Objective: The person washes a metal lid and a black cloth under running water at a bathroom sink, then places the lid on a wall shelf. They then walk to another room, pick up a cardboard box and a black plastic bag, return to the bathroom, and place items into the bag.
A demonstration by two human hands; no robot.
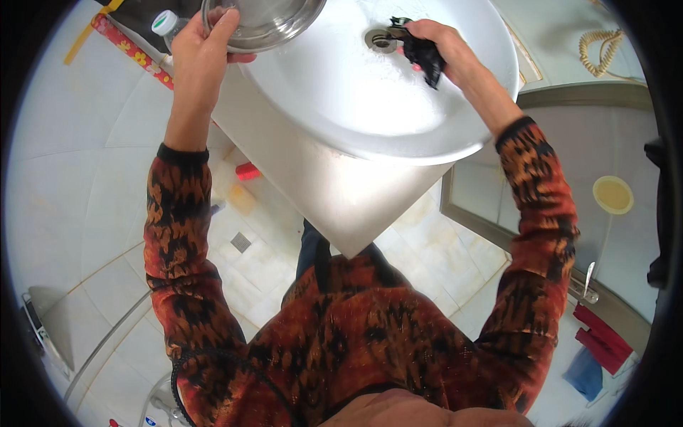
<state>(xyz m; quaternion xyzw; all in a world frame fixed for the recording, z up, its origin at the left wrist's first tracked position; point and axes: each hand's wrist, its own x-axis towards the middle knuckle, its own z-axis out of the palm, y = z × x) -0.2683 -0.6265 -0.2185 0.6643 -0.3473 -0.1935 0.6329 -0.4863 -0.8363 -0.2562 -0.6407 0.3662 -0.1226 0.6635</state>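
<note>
My left hand (196,67) grips the rim of a shiny metal bowl (276,32), which is cut off by the top edge of the view. The bowl is held over the left side of a round white washbasin (334,114). In my right hand (449,51) is a crumpled wet-looking black bundle (425,58), perhaps a plastic bag or a cloth. It hangs beside the round metal drain (377,43) inside the basin. My fingers are partly hidden behind the bundle.
A clear bottle with a white cap (165,24) stands left of the bowl. The counter's pointed front corner (348,238) juts toward my body. To the right are a framed door (548,156) and a coiled cord (599,53). A red object (247,171) lies low on the left.
</note>
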